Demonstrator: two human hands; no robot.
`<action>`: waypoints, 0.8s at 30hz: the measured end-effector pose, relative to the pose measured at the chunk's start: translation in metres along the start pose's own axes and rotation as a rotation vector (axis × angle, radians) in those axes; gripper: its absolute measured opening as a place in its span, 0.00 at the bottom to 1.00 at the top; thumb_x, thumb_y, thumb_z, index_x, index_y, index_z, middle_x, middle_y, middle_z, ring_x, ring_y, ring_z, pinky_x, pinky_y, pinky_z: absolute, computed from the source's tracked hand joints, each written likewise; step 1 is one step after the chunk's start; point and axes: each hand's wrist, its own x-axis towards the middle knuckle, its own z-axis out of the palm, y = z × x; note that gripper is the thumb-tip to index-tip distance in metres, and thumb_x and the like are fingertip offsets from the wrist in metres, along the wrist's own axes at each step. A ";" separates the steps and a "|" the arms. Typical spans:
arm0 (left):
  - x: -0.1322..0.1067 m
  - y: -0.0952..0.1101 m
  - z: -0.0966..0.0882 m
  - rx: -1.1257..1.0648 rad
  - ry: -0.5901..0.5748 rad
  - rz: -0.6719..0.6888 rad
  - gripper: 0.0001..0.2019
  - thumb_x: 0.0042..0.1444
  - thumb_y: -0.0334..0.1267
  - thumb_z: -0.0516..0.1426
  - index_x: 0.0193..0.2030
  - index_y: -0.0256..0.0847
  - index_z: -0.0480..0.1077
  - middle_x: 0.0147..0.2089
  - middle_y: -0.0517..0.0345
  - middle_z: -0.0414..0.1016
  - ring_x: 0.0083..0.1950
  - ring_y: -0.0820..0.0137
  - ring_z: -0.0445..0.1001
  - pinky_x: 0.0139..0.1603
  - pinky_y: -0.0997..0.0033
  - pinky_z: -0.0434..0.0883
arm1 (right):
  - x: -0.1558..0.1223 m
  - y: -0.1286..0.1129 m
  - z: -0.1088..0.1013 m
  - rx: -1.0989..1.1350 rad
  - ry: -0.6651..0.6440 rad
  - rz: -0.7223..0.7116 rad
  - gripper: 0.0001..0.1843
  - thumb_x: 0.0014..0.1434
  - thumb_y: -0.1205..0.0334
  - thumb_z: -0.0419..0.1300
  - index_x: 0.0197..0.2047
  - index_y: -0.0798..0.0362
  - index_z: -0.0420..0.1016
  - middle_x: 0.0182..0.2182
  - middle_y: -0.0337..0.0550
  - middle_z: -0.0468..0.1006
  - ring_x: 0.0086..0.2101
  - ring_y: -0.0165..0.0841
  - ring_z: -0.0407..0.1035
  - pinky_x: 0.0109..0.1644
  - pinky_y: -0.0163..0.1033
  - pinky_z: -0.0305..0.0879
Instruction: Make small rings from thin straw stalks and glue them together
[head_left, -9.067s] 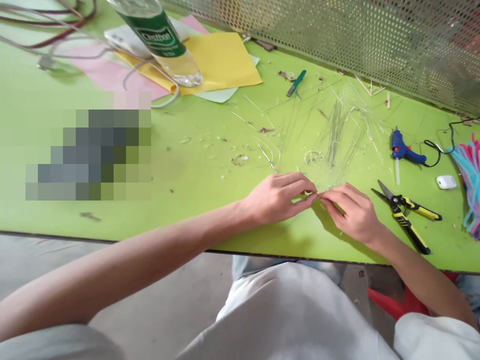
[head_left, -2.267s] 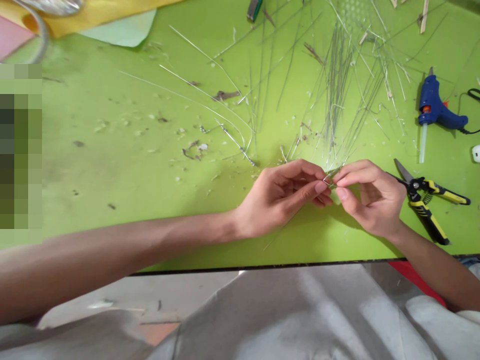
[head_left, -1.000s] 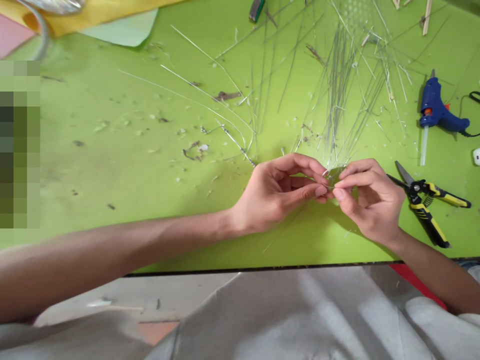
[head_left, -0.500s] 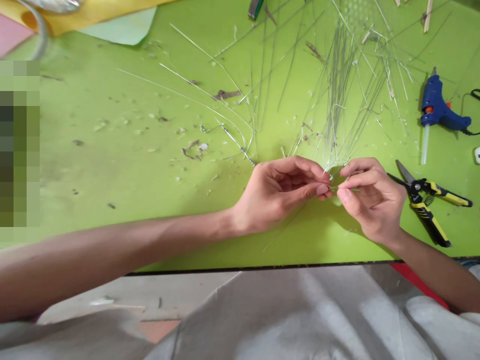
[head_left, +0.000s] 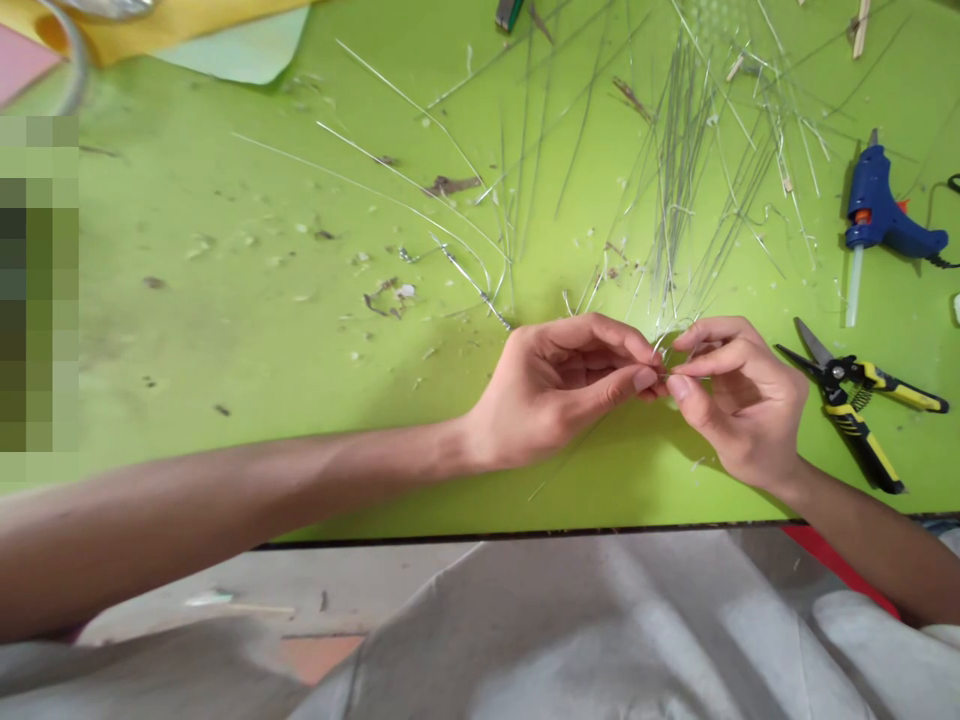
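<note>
Near the table's front edge, my left hand [head_left: 574, 385] pinches a thin silvery wire [head_left: 660, 345] between thumb and fingers. Fingertip to fingertip with it, my right hand [head_left: 739, 395] grips the wire close to the same spot, its thumb and index finger pressed together. The wire's exact shape between the fingers is too small to make out. Just beyond both hands lies a loose bundle of straight wires [head_left: 679, 180]. A twisted wire piece [head_left: 472, 280] rests behind my left wrist, with long wire ends curving to the far left.
Right of my right hand lie yellow-black snips [head_left: 851, 385], blades apart. Behind them is a blue glue gun [head_left: 877, 200] with a glue stick in it. Coloured paper sheets [head_left: 240, 50] cover the far left corner. Bits of debris [head_left: 450, 186] are scattered on the green table [head_left: 187, 370].
My right hand has shifted slightly left, and its fingertips are now closer to those of my left hand. The left hand keeps almost the same place.
</note>
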 end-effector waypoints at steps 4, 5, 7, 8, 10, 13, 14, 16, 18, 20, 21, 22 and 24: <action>0.001 0.001 0.001 -0.021 -0.006 0.015 0.16 0.60 0.47 0.74 0.40 0.37 0.80 0.37 0.52 0.86 0.39 0.64 0.88 0.47 0.65 0.88 | 0.000 0.000 -0.001 0.020 0.000 0.002 0.03 0.64 0.64 0.72 0.38 0.48 0.83 0.41 0.47 0.82 0.42 0.37 0.80 0.37 0.41 0.80; 0.001 0.002 0.001 -0.029 -0.006 0.017 0.16 0.60 0.47 0.74 0.39 0.37 0.80 0.37 0.53 0.86 0.38 0.65 0.88 0.47 0.66 0.88 | 0.000 0.000 -0.001 0.029 -0.004 0.003 0.02 0.65 0.64 0.71 0.39 0.48 0.83 0.41 0.47 0.82 0.42 0.37 0.80 0.38 0.42 0.80; 0.001 0.002 0.001 -0.035 -0.004 0.013 0.15 0.60 0.46 0.74 0.40 0.37 0.80 0.37 0.54 0.86 0.38 0.66 0.88 0.46 0.67 0.88 | 0.001 -0.001 -0.001 0.048 -0.006 0.000 0.02 0.67 0.63 0.70 0.40 0.48 0.83 0.40 0.46 0.82 0.42 0.37 0.79 0.39 0.42 0.80; 0.001 0.001 0.001 -0.034 -0.002 0.008 0.15 0.60 0.46 0.74 0.40 0.37 0.79 0.37 0.54 0.86 0.38 0.66 0.88 0.46 0.68 0.88 | 0.002 -0.001 -0.001 0.058 -0.005 -0.002 0.02 0.67 0.64 0.69 0.40 0.48 0.83 0.39 0.46 0.82 0.41 0.37 0.79 0.39 0.42 0.80; 0.001 0.001 0.000 -0.032 0.011 0.007 0.15 0.61 0.46 0.74 0.40 0.37 0.79 0.37 0.53 0.85 0.38 0.66 0.87 0.46 0.67 0.87 | 0.003 -0.001 -0.001 0.082 0.001 0.000 0.01 0.67 0.65 0.70 0.41 0.49 0.83 0.38 0.45 0.82 0.39 0.35 0.79 0.38 0.40 0.79; 0.001 0.001 0.000 -0.047 0.031 0.022 0.15 0.61 0.45 0.74 0.40 0.37 0.78 0.37 0.54 0.85 0.38 0.67 0.87 0.46 0.68 0.87 | 0.003 -0.002 -0.001 0.126 -0.003 0.040 0.02 0.66 0.66 0.70 0.41 0.50 0.82 0.37 0.43 0.82 0.35 0.31 0.78 0.36 0.36 0.78; 0.001 0.001 0.001 -0.055 0.031 0.028 0.14 0.61 0.44 0.74 0.40 0.37 0.78 0.37 0.54 0.85 0.38 0.67 0.87 0.45 0.68 0.87 | 0.002 -0.003 -0.001 0.146 -0.005 0.063 0.02 0.66 0.66 0.70 0.40 0.50 0.82 0.36 0.42 0.82 0.34 0.29 0.77 0.36 0.35 0.78; 0.001 0.001 0.001 -0.061 0.027 0.036 0.14 0.61 0.44 0.74 0.40 0.37 0.77 0.37 0.54 0.85 0.38 0.67 0.88 0.45 0.69 0.87 | 0.002 -0.004 0.000 0.195 -0.009 0.125 0.03 0.66 0.64 0.71 0.39 0.51 0.81 0.35 0.40 0.82 0.31 0.27 0.76 0.34 0.34 0.77; 0.002 0.001 0.002 -0.059 0.020 0.040 0.15 0.62 0.44 0.73 0.40 0.37 0.77 0.37 0.54 0.85 0.38 0.66 0.88 0.44 0.68 0.88 | 0.001 -0.005 -0.001 0.246 -0.015 0.218 0.06 0.66 0.61 0.72 0.39 0.50 0.80 0.32 0.38 0.82 0.29 0.27 0.77 0.32 0.33 0.77; 0.002 0.001 0.003 -0.056 0.009 0.053 0.15 0.63 0.45 0.73 0.41 0.37 0.76 0.37 0.53 0.86 0.39 0.64 0.89 0.44 0.67 0.88 | 0.001 -0.007 -0.001 0.285 -0.023 0.325 0.07 0.66 0.58 0.73 0.39 0.50 0.80 0.30 0.36 0.83 0.28 0.27 0.78 0.31 0.32 0.78; 0.002 0.001 0.003 -0.056 0.005 0.063 0.15 0.64 0.45 0.72 0.41 0.37 0.76 0.38 0.53 0.86 0.40 0.63 0.89 0.44 0.66 0.89 | 0.001 -0.008 -0.002 0.300 -0.028 0.372 0.08 0.65 0.58 0.73 0.39 0.50 0.80 0.30 0.36 0.84 0.28 0.28 0.79 0.31 0.32 0.79; 0.002 0.001 0.003 -0.054 0.002 0.074 0.15 0.64 0.45 0.72 0.42 0.37 0.75 0.38 0.53 0.86 0.40 0.63 0.89 0.44 0.66 0.89 | 0.001 -0.008 -0.002 0.315 -0.034 0.411 0.08 0.65 0.58 0.73 0.40 0.50 0.81 0.30 0.36 0.84 0.28 0.28 0.80 0.31 0.32 0.79; 0.001 -0.001 0.003 -0.043 0.001 0.093 0.14 0.66 0.43 0.71 0.43 0.38 0.74 0.39 0.53 0.87 0.41 0.63 0.90 0.45 0.66 0.89 | 0.002 -0.009 -0.004 0.344 -0.044 0.461 0.07 0.65 0.57 0.74 0.40 0.50 0.82 0.30 0.37 0.85 0.28 0.29 0.80 0.31 0.32 0.79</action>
